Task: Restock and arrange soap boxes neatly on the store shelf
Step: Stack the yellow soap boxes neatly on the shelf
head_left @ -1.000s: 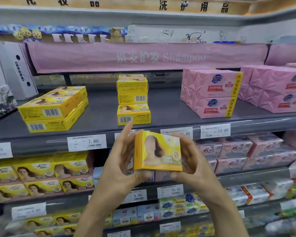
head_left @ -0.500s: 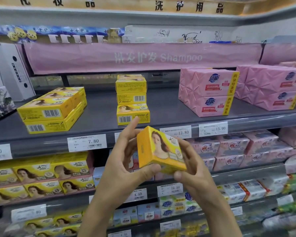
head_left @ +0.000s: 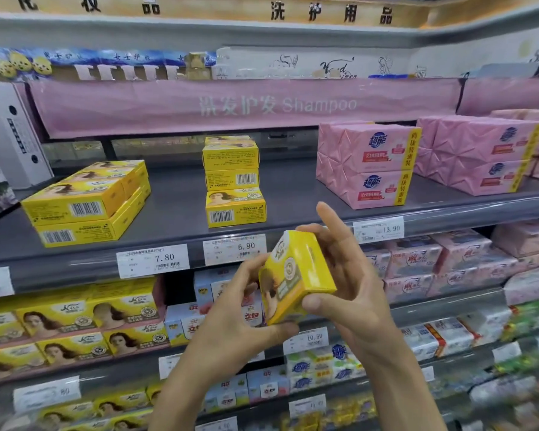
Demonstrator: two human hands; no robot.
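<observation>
In the head view, the person is holding one yellow soap box (head_left: 296, 275) in both hands in front of the shelf edge, below the middle stack of yellow boxes (head_left: 232, 181) and apart from it. The box is sitting more steeply tilted than half a second ago: its printed front, which was facing the camera a second ago, is now turning down and to the left, and a plain yellow long side is showing on the right. The left hand (head_left: 231, 318) is gripping the box from the left, with its thumb curling under the lower corner and its fingers lying behind the front face. The right hand (head_left: 352, 284) is cupping the far side, its thumb pressing on the lower right edge, while its index finger is now sticking up straight, off the box. The price tag reading 6.90 (head_left: 234, 248), hidden behind the hands earlier, is now showing just above the left hand's fingers. On the grey shelf (head_left: 175, 213), the left pile of yellow boxes (head_left: 84, 203) and the pink packs (head_left: 367, 163) are lying as they were before
</observation>
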